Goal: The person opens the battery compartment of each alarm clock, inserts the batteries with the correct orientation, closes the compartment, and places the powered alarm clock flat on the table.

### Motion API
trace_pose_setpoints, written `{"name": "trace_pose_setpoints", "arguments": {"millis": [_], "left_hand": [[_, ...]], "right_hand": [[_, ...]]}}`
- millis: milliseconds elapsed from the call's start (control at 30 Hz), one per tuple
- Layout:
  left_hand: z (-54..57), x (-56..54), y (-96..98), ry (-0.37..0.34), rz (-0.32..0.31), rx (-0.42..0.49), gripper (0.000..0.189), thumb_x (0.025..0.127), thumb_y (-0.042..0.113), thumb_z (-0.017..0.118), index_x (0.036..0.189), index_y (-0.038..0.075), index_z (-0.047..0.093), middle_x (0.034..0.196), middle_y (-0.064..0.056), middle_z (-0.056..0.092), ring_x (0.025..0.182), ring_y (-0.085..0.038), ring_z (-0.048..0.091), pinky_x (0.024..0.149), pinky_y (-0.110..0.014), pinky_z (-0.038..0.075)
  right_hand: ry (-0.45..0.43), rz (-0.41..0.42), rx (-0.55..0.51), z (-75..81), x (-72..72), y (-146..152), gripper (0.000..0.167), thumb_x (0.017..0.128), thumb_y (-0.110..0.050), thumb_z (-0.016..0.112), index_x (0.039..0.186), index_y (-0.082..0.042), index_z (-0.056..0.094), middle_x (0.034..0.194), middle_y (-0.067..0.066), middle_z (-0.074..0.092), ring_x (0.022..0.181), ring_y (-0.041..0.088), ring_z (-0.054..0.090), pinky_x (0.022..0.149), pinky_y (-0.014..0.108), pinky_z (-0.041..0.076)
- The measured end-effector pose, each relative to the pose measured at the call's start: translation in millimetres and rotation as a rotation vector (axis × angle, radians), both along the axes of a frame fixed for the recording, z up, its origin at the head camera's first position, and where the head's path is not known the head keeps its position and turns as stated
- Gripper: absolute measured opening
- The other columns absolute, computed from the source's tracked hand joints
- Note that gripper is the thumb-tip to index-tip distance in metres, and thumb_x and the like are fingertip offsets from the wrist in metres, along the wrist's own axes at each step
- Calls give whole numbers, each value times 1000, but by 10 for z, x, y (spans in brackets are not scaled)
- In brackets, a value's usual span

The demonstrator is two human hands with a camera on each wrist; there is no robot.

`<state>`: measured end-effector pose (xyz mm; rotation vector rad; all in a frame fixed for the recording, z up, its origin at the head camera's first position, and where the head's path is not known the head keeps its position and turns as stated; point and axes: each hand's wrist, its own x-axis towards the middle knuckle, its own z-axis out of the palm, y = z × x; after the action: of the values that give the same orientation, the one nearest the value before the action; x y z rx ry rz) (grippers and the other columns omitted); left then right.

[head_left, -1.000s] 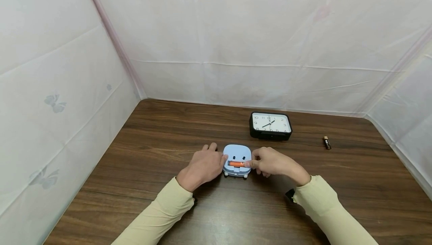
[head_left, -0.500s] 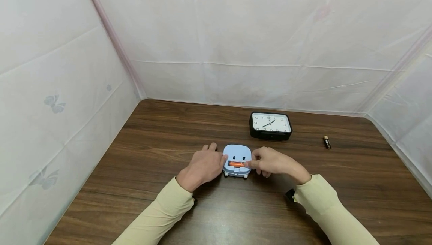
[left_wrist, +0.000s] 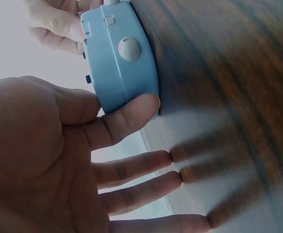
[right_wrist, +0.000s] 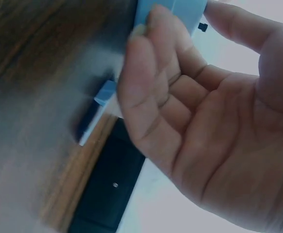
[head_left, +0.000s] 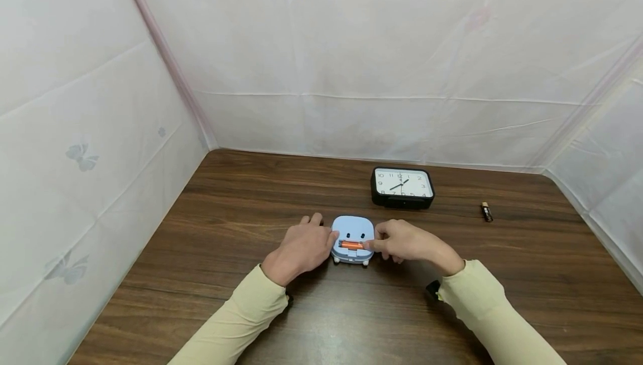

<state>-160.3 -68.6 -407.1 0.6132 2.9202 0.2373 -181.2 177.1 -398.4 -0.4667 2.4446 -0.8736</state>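
A light-blue alarm clock [head_left: 353,224] lies on its face, its back with two black knobs turned up and its white feet [left_wrist: 130,49] toward the person. An orange battery [head_left: 351,245] lies in the uncovered slot in its back. My left hand [head_left: 305,245] holds the left edge, thumb on the back and index finger along the side; its other fingers are extended, with tips on the table. My right hand [head_left: 408,240] is at the right edge, thumb pressing the battery's right end, fingers curled against the clock's side. That thumb hides the battery's end.
A black rectangular clock [head_left: 403,185] with a white dial stands behind, to the right. Farther right lies a black battery with a copper-coloured end [head_left: 486,212]. A small light-blue piece [right_wrist: 105,92] rests on the wooden table [head_left: 241,186] beyond the right hand. White sheeting surrounds the tabletop.
The orange battery lies slightly lower and flatter in the slot than a second ago. Both hands have stayed nearly in place.
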Motion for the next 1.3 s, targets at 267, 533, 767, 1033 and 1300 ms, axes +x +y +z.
{"name": "trace_pose_setpoints", "arguments": {"millis": [267,533,767,1033,1300], "left_hand": [[-20,-16,1,3,0,4,38,114,31,50,115,8,79,120,-15,61,98,-30,56,84,-47,56],[-20,-12,-6,3,9,2,41,114,34,50,128,3,74,126,-16,62,107,-32,59,90,-48,56],[-22,-9,-11,2,15,10,41,114,33,51,133,1,68,125,-16,62,109,-33,59,91,-48,56],[-31,-15,1,16,16,-3,40,114,32,51,132,1,67,123,-15,61,108,-32,59,90,-48,56],[-42,-19,7,29,10,-15,39,114,33,51,131,2,68,121,-15,61,106,-31,59,89,-47,56]], "right_hand": [[225,21,130,167,28,62,23,105,-30,69,92,-12,67,75,-1,62,63,14,56,62,35,48],[401,5,268,216,43,103,15,101,-21,74,100,-8,67,88,1,61,74,16,56,67,39,50],[411,46,404,124,19,84,27,97,-21,81,107,-3,63,93,7,56,79,21,55,66,41,51],[394,72,451,53,-25,74,28,94,-16,83,108,-1,64,95,9,57,79,22,56,67,42,52],[424,74,468,-17,-50,99,20,95,-11,81,101,-2,64,91,9,54,72,20,54,64,39,51]]}}
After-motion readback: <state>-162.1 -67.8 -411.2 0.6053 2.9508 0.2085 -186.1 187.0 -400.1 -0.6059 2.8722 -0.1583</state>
